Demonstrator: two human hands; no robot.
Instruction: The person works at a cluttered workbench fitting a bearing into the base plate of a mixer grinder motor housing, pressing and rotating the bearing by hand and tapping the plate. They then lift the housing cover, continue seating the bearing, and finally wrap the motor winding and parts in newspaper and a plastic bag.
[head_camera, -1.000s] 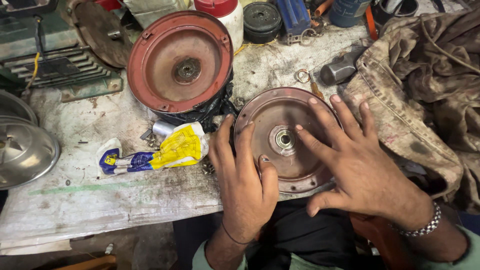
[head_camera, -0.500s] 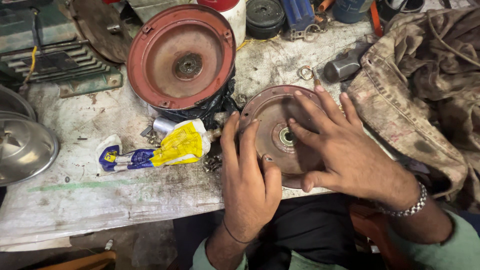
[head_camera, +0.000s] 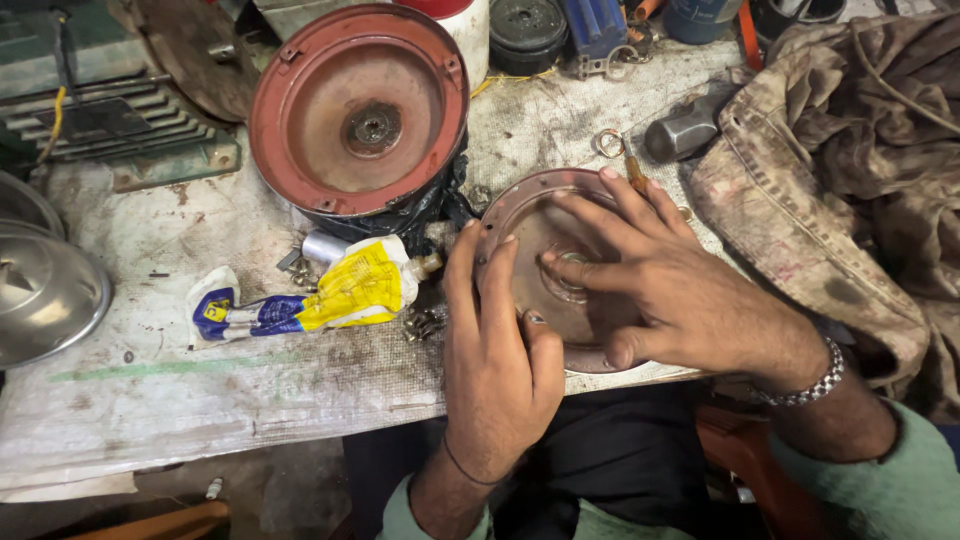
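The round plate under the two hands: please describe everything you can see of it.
The round plate is a flat, reddish-brown metal disc, dirty and worn, with a raised rim pierced by small holes and a pale ring-shaped hub at its middle. It lies flat at the near edge of the workbench. The left hand rests on its left rim; the right hand spreads over it, one fingertip at the hub.

Bare bench (head_camera: 200, 390) left — tube (head_camera: 320, 295), red cover (head_camera: 360, 110) block beyond.

Green sleeves, metal link bracelet (head_camera: 800, 383), thin dark wristband (head_camera: 468, 470).
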